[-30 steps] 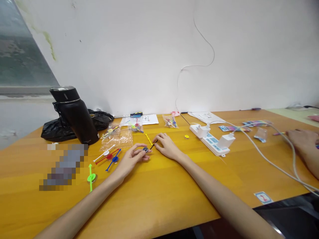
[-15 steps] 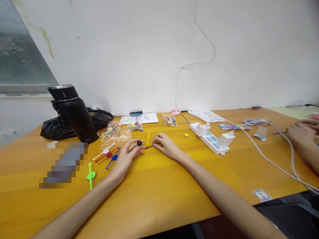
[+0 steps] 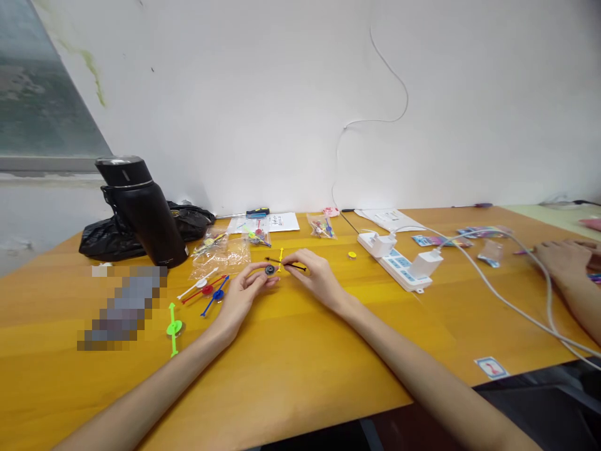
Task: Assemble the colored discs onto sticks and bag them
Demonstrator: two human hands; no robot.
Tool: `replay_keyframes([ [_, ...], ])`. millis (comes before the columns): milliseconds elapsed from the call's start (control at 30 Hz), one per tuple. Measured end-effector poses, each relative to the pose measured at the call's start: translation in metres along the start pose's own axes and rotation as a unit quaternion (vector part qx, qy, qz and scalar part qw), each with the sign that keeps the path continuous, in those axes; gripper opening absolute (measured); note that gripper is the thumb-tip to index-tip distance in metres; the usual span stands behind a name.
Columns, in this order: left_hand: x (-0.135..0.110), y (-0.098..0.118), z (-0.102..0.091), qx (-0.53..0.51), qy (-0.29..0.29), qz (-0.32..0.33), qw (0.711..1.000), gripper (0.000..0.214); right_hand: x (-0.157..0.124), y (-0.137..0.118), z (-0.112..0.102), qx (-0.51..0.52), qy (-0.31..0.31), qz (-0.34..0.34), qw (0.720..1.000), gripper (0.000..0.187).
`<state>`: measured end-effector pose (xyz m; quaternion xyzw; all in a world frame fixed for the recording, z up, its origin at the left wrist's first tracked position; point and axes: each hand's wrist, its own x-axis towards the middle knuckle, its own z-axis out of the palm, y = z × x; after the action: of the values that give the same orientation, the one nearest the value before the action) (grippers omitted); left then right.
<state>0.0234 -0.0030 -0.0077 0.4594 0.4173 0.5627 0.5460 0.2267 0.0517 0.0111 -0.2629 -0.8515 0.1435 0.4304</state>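
Note:
Between the thumb and fingers of my left hand (image 3: 244, 295) is a round black disc (image 3: 269, 270). My right hand (image 3: 315, 277) pinches a black arrow (image 3: 297, 267) near its middle, close to the disc but apart from it. Just behind my fingertips lies a yellow arrow (image 3: 281, 255), partly hidden. Left of my left hand, a white arrow (image 3: 201, 283), a red arrow (image 3: 205, 290), a blue arrow (image 3: 218, 295) and a green arrow (image 3: 174, 328) rest on the table, each with a round disc at its middle. A small yellow disc (image 3: 352, 255) lies to the right.
A black bottle (image 3: 148, 210) stands at the left before a black plastic bag (image 3: 103, 238). Clear bags (image 3: 322, 226) and a screwdriver (image 3: 258, 212) lie along the back. A white power strip (image 3: 394, 263) with cables is on the right, near another person's hand (image 3: 563, 260).
My right hand has lifted and turned the black arrow, which now sits across its fingertips. My left hand has tilted the black disc and moved slightly right. The view has shifted a little.

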Motion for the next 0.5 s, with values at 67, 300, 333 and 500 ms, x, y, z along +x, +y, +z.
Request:
replay_keyframes([
  [67, 0.001, -0.002, 0.001, 0.013, -0.030, 0.013, 0.999, 0.043, 0.000, -0.006, 0.003, -0.007, -0.015, -0.027, 1.000, 0.013],
  [300, 0.002, -0.004, -0.001, 0.020, -0.031, 0.011, 0.999, 0.043, -0.001, -0.004, 0.005, 0.019, 0.031, 0.041, 0.998, 0.012],
  [333, 0.001, -0.003, -0.001, 0.023, -0.029, 0.008, 0.999, 0.044, 0.000, -0.004, 0.004, 0.030, 0.037, 0.058, 0.997, 0.013],
  [500, 0.001, 0.000, 0.002, 0.027, -0.035, 0.018, 0.999, 0.042, 0.003, -0.016, 0.000, 0.151, 0.005, 0.138, 0.979, 0.024],
])
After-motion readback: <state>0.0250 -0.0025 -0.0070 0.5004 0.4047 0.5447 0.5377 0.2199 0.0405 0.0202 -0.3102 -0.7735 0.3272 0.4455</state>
